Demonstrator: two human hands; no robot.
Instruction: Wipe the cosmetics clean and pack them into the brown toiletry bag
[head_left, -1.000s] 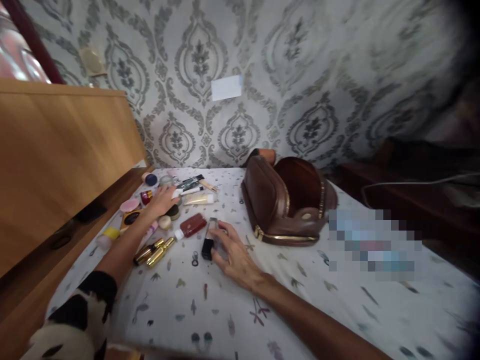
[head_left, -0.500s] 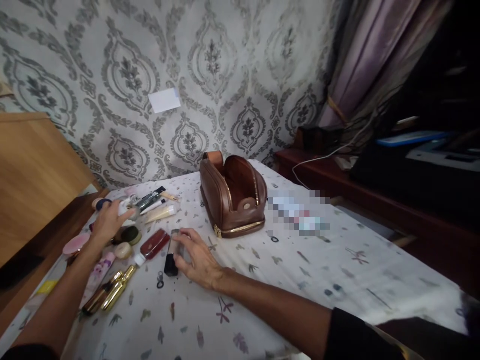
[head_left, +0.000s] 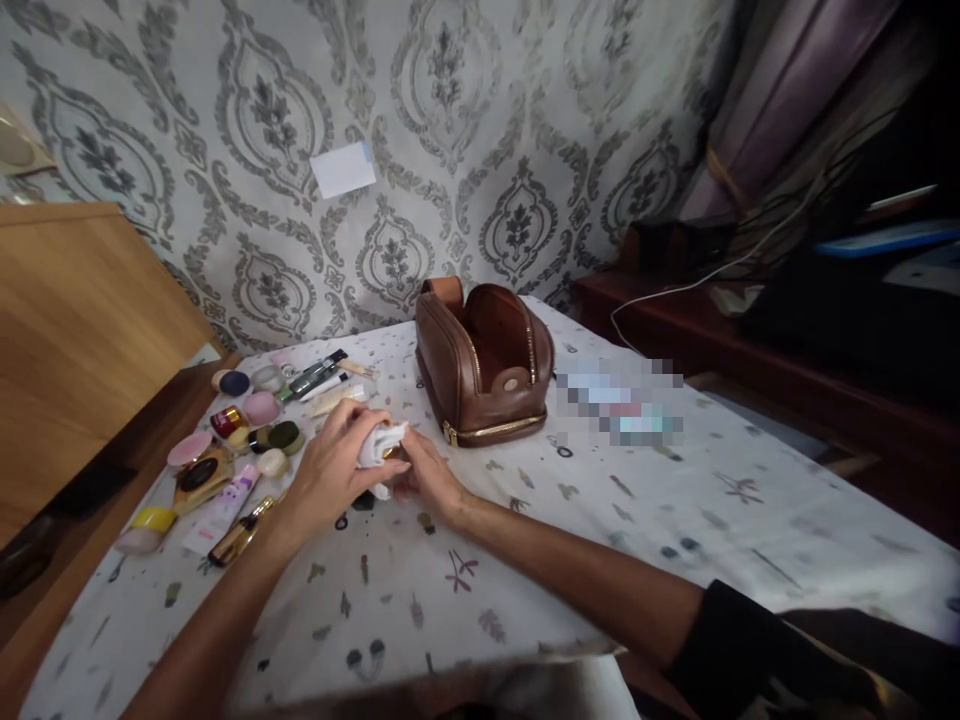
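My left hand [head_left: 337, 472] is closed around a crumpled white tissue or cloth [head_left: 381, 443]. Against it, my right hand [head_left: 431, 482] has its fingers curled at the tissue's right side. A small amber-gold patch shows between the two hands, but the item it belongs to is mostly covered. Under the fingers a dark object [head_left: 364, 500] peeks out, too hidden to name. Just beyond the hands stands a brown leather toiletry bag [head_left: 480, 400], its top unzipped and gaping. Left of my left wrist lies a brown bottle with a gold cap [head_left: 241, 535].
Cosmetics crowd the table's left side: a purple-white tube [head_left: 231, 497], a yellow-lidded jar [head_left: 148, 530], a pink round case [head_left: 189, 450] and several small jars. Blurred-out items [head_left: 622, 402] lie right of the bag. A wooden panel [head_left: 90, 310] rises at left.
My left hand has come from the far-left cosmetics to the middle, bringing the white tissue to my right hand. The red bottle is now out of sight behind my hands. The view has shifted slightly.
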